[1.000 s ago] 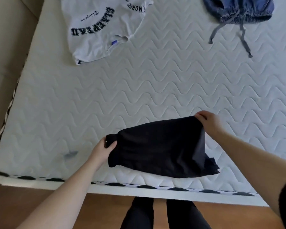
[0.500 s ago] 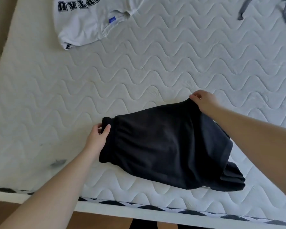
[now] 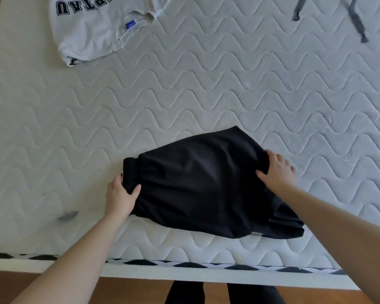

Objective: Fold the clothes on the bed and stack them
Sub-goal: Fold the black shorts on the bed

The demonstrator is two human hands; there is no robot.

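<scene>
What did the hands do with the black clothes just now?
Both hands lowered the black garment onto the mattress. The right hand slid from the far corner down to the right edge. The left hand kept pinching the waistband. The white T-shirt lay where it was.

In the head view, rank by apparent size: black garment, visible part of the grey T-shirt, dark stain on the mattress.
1. black garment
2. grey T-shirt, cut off by the frame
3. dark stain

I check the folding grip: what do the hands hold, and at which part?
Both hold the black garment: the left hand grips its left edge, the right hand grips its right edge.
</scene>
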